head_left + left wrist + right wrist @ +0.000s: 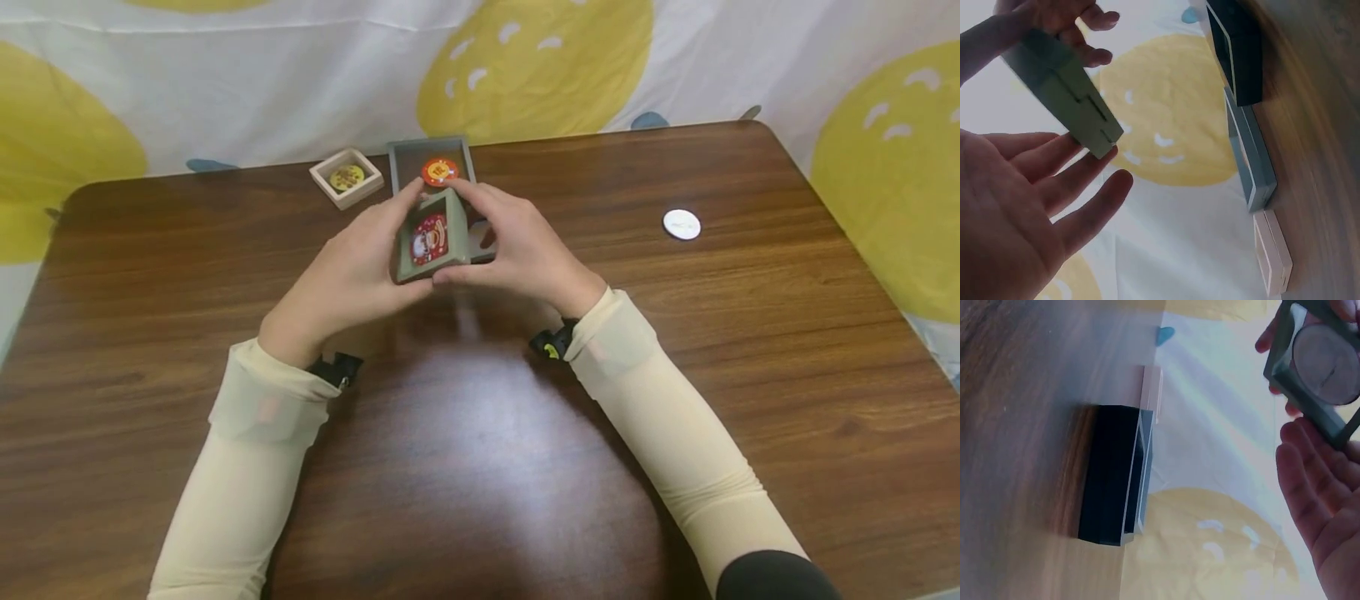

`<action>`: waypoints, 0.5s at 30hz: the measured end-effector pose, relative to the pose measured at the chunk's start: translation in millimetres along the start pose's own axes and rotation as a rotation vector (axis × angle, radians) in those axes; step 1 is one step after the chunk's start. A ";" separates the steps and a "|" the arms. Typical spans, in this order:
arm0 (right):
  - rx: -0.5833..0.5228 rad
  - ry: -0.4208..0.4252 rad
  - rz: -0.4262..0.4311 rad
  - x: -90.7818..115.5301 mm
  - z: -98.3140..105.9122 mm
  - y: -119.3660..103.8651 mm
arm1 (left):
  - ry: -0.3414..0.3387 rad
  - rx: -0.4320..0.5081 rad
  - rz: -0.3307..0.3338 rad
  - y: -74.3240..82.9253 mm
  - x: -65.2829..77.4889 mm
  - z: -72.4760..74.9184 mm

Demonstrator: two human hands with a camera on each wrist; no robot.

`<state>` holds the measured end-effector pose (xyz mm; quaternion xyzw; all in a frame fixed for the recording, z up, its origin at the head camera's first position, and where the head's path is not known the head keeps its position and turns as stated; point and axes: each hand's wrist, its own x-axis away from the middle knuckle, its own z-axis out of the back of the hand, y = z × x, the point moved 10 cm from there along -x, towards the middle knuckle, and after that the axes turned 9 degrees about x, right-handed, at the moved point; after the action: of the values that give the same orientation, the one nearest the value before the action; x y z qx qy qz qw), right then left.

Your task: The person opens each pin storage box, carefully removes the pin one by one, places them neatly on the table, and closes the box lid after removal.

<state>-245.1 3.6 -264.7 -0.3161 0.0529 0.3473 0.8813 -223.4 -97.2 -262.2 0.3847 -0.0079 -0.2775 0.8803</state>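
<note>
Both hands hold a small green square box (457,242) up over the table, tilted toward the head camera. A red round disc with a printed picture (430,240) lies inside it. My left hand (348,267) grips the box's left side, thumb along the lower edge and fingers at the top. On the other side my right hand (525,246) pinches it the same way, the two thumbs close together. The left wrist view shows the box's jointed outer wall (1079,103). In the right wrist view a round pale disc (1327,364) shows within the frame.
Behind the hands stands a grey tray (408,146) with an orange-red disc (440,172). A pale wooden box (360,194) with a yellow disc sits left of it. A black box (1113,475) is partly hidden by the hands. To the right lies a white disc (682,224).
</note>
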 end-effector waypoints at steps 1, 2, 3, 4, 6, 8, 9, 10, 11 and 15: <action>-0.011 0.002 0.009 0.5 0.5 -1.0 | 0.000 0.001 0.005 0.1 -0.1 0.1; -0.031 0.004 0.017 0.9 0.9 -1.8 | 0.005 0.005 0.009 0.5 -0.2 0.8; -0.068 0.005 0.023 1.4 1.4 -2.2 | 0.014 0.019 0.016 0.5 0.0 1.9; -0.129 0.006 0.026 2.0 2.0 -2.6 | 0.026 0.037 0.019 1.1 0.3 3.5; -0.303 0.006 0.019 2.8 2.6 -1.4 | 0.061 0.089 0.016 3.0 1.0 7.9; -0.516 0.020 0.004 3.0 4.9 0.8 | 0.092 0.144 0.007 4.9 2.4 12.0; -0.616 0.031 0.002 3.1 6.4 1.6 | 0.105 0.166 -0.005 6.7 3.0 13.9; -0.697 0.043 0.005 3.2 8.4 2.3 | 0.113 0.178 -0.020 8.6 3.2 14.8; -0.748 0.049 0.008 3.2 9.8 3.0 | 0.112 0.191 -0.036 10.2 3.2 15.0; -0.821 0.013 -0.010 3.5 8.3 4.2 | 0.073 0.214 -0.063 12.9 2.3 10.0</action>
<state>-246.2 12.9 -261.4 -0.6439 -0.0859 0.3331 0.6834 -217.6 -98.0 -246.8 0.4863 0.0068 -0.2884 0.8248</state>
